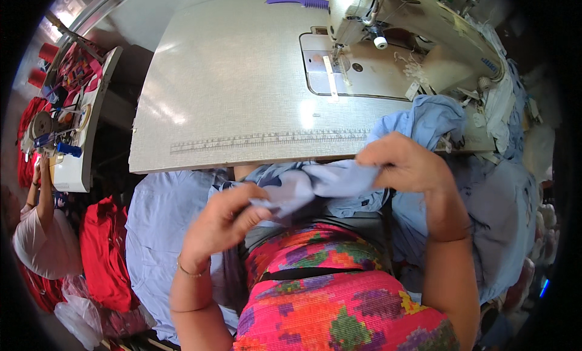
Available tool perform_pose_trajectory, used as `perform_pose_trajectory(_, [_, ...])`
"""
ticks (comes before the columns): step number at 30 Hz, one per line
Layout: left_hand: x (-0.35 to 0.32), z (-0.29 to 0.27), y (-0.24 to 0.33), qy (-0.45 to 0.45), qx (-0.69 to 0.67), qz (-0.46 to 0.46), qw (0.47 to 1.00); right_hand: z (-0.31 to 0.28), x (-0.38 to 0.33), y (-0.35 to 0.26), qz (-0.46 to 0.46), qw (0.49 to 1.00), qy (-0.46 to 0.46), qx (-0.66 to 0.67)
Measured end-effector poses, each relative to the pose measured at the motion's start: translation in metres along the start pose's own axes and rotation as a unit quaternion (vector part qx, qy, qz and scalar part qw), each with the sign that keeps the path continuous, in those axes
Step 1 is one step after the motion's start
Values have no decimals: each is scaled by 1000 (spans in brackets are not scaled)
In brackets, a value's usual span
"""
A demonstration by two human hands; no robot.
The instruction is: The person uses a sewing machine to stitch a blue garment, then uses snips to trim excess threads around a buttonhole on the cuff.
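A light blue piece of fabric (345,179) is stretched between my two hands, just in front of the table's near edge and above my lap. My left hand (227,220) pinches its left end between thumb and fingers. At the other end, my right hand (412,163) grips the cloth with curled fingers. Both hands are slightly blurred. More blue cloth lies across my lap beneath, and a bunched blue garment (424,117) rests on the table's right side, beyond my right hand.
A sewing machine (351,23) stands at the back right of the table (230,84), a purple comb (297,2) beside it. Blue garments (170,230) hang on both sides of me. At the far left, a co-worker (45,239) sits at another machine near red cloth (106,254).
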State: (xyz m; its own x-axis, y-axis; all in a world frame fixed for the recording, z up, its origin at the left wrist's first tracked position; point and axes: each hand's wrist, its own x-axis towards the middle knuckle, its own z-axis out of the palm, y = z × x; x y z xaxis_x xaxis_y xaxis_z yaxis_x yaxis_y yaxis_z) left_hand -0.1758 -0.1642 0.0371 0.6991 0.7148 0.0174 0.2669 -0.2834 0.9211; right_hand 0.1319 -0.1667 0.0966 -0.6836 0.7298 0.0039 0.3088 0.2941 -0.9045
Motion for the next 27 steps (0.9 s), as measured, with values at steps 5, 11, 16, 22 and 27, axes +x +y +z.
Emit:
perform_pose_trajectory(5, [-5,25,7,-102,180,-100,973,8,-46,-31,21,955,-129,-268])
perform_pose_trajectory(11, [-34,82,-53,-98,393,-112,907,93,-88,34,374,880,-65,-285])
perform_pose_trajectory(16, [-25,78,-31,-88,453,-80,883,127,-115,83,254,872,-82,-410])
perform_pose_trajectory(22, [-24,25,48,315,463,109,821,68,-93,5,117,796,319,-502])
perform_pose_trajectory(27, [-22,-27,88,475,438,228,728,-4,-85,-71,-132,621,499,-590])
